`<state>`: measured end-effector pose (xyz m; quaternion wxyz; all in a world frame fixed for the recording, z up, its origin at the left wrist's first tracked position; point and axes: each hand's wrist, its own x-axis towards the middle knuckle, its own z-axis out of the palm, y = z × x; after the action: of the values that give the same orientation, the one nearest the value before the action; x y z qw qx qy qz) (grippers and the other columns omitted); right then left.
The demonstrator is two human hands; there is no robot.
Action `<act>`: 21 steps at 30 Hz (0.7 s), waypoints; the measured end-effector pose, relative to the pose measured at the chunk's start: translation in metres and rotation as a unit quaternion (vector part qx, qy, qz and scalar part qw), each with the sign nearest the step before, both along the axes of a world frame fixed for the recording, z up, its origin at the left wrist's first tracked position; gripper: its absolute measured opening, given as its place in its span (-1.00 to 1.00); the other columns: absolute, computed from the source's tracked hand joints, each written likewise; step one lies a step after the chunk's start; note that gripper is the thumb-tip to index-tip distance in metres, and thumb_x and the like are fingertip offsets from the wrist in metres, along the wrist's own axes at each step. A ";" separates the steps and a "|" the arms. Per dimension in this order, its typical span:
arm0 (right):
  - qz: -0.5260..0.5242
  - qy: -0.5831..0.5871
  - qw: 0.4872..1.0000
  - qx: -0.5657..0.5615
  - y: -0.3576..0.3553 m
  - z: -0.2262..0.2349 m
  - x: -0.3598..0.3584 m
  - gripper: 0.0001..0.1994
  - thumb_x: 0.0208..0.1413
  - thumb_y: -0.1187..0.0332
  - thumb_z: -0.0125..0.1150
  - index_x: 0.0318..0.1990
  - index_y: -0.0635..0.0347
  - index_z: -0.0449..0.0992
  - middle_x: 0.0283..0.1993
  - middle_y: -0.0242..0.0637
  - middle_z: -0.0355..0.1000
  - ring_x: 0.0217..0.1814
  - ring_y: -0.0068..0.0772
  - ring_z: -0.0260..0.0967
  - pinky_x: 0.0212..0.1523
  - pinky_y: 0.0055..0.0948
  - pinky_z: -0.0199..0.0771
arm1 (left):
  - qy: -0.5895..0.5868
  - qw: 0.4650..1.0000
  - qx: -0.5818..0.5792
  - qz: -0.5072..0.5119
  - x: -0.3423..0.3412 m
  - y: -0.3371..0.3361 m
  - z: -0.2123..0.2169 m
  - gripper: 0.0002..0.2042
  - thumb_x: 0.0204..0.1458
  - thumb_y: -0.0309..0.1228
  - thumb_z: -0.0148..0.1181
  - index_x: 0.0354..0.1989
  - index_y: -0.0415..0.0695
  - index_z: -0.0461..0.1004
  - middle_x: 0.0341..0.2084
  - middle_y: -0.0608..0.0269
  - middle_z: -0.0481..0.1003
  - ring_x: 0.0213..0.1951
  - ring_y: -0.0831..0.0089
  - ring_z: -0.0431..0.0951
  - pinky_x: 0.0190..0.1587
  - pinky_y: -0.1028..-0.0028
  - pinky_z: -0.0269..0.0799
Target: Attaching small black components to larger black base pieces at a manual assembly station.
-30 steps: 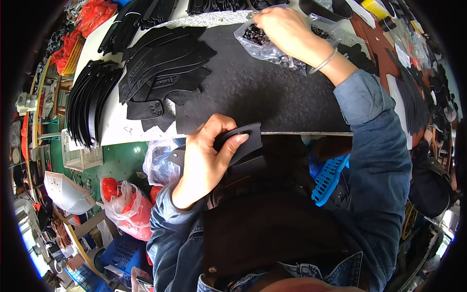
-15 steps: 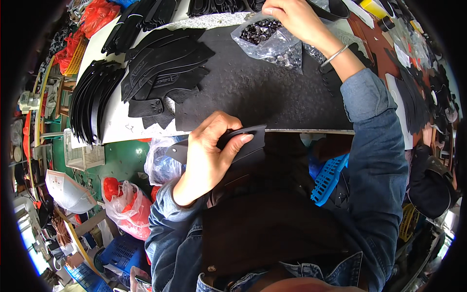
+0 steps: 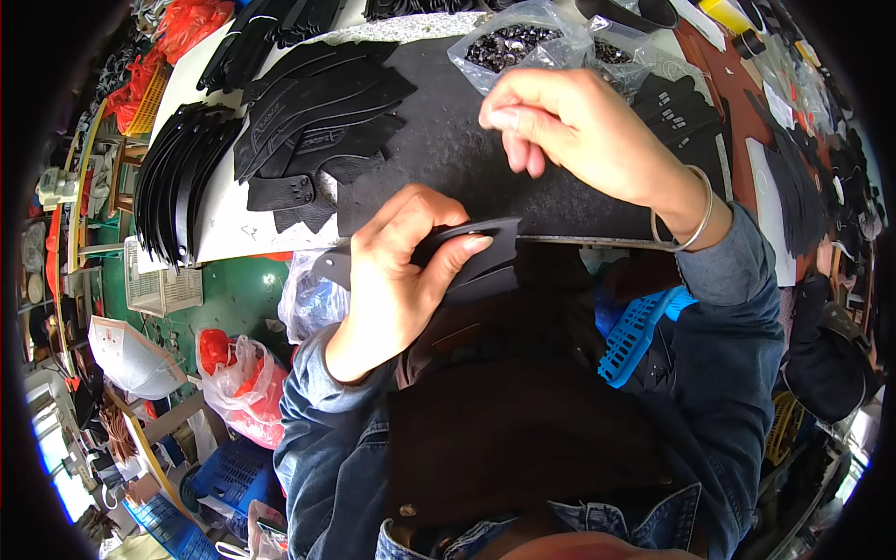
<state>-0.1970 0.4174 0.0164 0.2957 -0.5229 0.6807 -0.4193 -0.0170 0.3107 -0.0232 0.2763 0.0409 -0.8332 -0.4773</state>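
Observation:
My left hand [image 3: 397, 280] grips a folded black leather piece [image 3: 497, 254] at the table's front edge, thumb pressed against it. One end of the leather sticks out left of the hand and bears a small round metal fastener. Above the dark mat [image 3: 425, 149], my right hand [image 3: 583, 135] is closed with thumb and forefinger pinched together. Whatever it may hold is too small to make out. Just beyond it sits an open clear plastic bag [image 3: 511, 49] of small dark shiny metal fasteners, beside a second such bag [image 3: 621, 61].
Flat black leather pieces [image 3: 322, 117] lie piled on the mat's left part. Farther left hangs a bundle of black straps [image 3: 182, 182] over the table's edge. Small dark strips [image 3: 677, 112] lie at the right. Below the table are a blue plastic basket [image 3: 635, 341] and a white crate [image 3: 163, 285].
My right hand has come back from the fastener bag, nearer to me and toward the left hand. The left hand still grips the leather piece, shifted very slightly.

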 end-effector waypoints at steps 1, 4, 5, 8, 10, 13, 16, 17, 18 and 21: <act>0.010 -0.043 0.999 0.032 0.003 0.001 0.001 -0.85 0.16 0.41 0.00 -0.32 0.31 0.43 -0.59 -0.41 0.34 -0.53 -0.67 0.31 -0.51 -0.66 0.32 | 0.008 1.000 0.001 -0.003 -0.002 0.001 0.000 -0.83 -0.20 -0.58 0.32 -0.50 -0.25 0.39 -0.58 0.21 0.41 -0.54 0.42 0.43 -0.48 0.51 0.34; 0.049 -0.129 0.990 -0.004 0.010 -0.014 0.019 -0.88 0.09 0.42 0.11 -0.41 0.30 0.42 -0.58 -0.48 0.34 -0.53 -0.76 0.25 -0.51 -0.71 0.24 | 0.055 0.997 -0.047 -0.001 -0.005 0.004 0.000 -0.80 -0.27 -0.53 0.35 -0.51 -0.21 0.41 -0.56 0.23 0.43 -0.53 0.36 0.44 -0.45 0.46 0.32; 0.064 -0.073 0.993 -0.061 0.012 -0.023 0.025 -0.87 0.07 0.44 0.14 -0.46 0.29 0.42 -0.58 -0.49 0.32 -0.50 -0.80 0.21 -0.50 -0.73 0.20 | 0.078 0.993 -0.085 0.004 -0.005 0.006 0.001 -0.79 -0.30 -0.51 0.37 -0.50 -0.19 0.42 -0.55 0.25 0.44 -0.52 0.34 0.44 -0.45 0.45 0.31; 0.045 -0.175 0.984 0.000 0.022 -0.019 0.034 -0.80 0.08 0.43 0.13 -0.54 0.31 0.39 -0.62 -0.53 0.23 -0.54 -0.83 0.11 -0.55 -0.70 0.11 | 0.110 0.988 -0.112 0.004 -0.003 0.006 -0.004 -0.74 -0.34 -0.45 0.39 -0.47 -0.14 0.42 -0.55 0.28 0.45 -0.53 0.38 0.43 -0.45 0.46 0.24; 0.041 -0.179 0.983 0.029 0.027 -0.011 0.039 -0.79 0.10 0.43 0.11 -0.56 0.31 0.37 -0.64 -0.53 0.19 -0.55 -0.83 0.08 -0.56 -0.69 0.08 | 0.144 0.980 -0.138 0.008 -0.002 0.006 -0.006 -0.72 -0.34 -0.42 0.39 -0.44 -0.12 0.43 -0.55 0.30 0.46 -0.53 0.42 0.41 -0.46 0.49 0.22; 0.026 -0.149 0.988 0.026 0.030 -0.017 0.044 -0.69 0.12 0.28 0.11 -0.58 0.32 0.40 -0.76 -0.44 0.07 -0.65 -0.74 -0.05 -0.65 -0.54 0.01 | 0.160 0.977 -0.140 -0.012 0.001 0.008 -0.008 -0.73 -0.33 -0.43 0.39 -0.44 -0.13 0.43 -0.54 0.30 0.45 -0.55 0.42 0.39 -0.46 0.49 0.21; 0.038 -0.118 0.992 -0.003 0.033 -0.016 0.048 -0.73 0.14 0.36 0.06 -0.55 0.34 0.35 -0.69 -0.49 0.13 -0.58 -0.78 0.02 -0.59 -0.63 0.04 | 0.172 0.975 -0.136 -0.035 0.002 0.009 -0.004 -0.75 -0.33 -0.44 0.38 -0.45 -0.13 0.44 -0.54 0.30 0.45 -0.55 0.42 0.37 -0.46 0.50 0.21; 0.037 -0.104 0.994 -0.018 0.034 -0.016 0.050 -0.73 0.14 0.35 0.06 -0.54 0.35 0.36 -0.69 -0.47 0.13 -0.58 -0.77 0.03 -0.59 -0.62 0.04 | 0.172 0.975 -0.135 -0.037 0.002 0.010 -0.004 -0.75 -0.33 -0.44 0.38 -0.45 -0.13 0.44 -0.54 0.30 0.45 -0.55 0.42 0.37 -0.46 0.50 0.21; 0.039 -0.089 0.995 -0.035 0.034 -0.016 0.051 -0.72 0.14 0.34 0.06 -0.54 0.35 0.37 -0.68 -0.44 0.14 -0.58 -0.76 0.04 -0.59 -0.61 0.05 | 0.161 0.978 -0.128 -0.036 0.003 0.010 -0.002 -0.76 -0.33 -0.45 0.38 -0.47 -0.13 0.44 -0.54 0.30 0.45 -0.55 0.42 0.37 -0.46 0.50 0.22; 0.017 -0.051 0.997 -0.052 0.034 -0.019 0.052 -0.71 0.11 0.27 0.10 -0.50 0.36 0.44 -0.72 -0.19 0.19 -0.71 -0.43 0.05 -0.63 -0.46 0.11 | 0.132 0.984 -0.113 -0.040 0.004 0.009 0.001 -0.76 -0.34 -0.45 0.39 -0.49 -0.14 0.44 -0.54 0.28 0.45 -0.54 0.42 0.39 -0.46 0.50 0.23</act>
<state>-0.1448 0.4518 -0.0029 0.3094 -0.5274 0.6327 -0.4753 -0.0126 0.3199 -0.0224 0.3679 -0.0872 -0.8388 -0.3918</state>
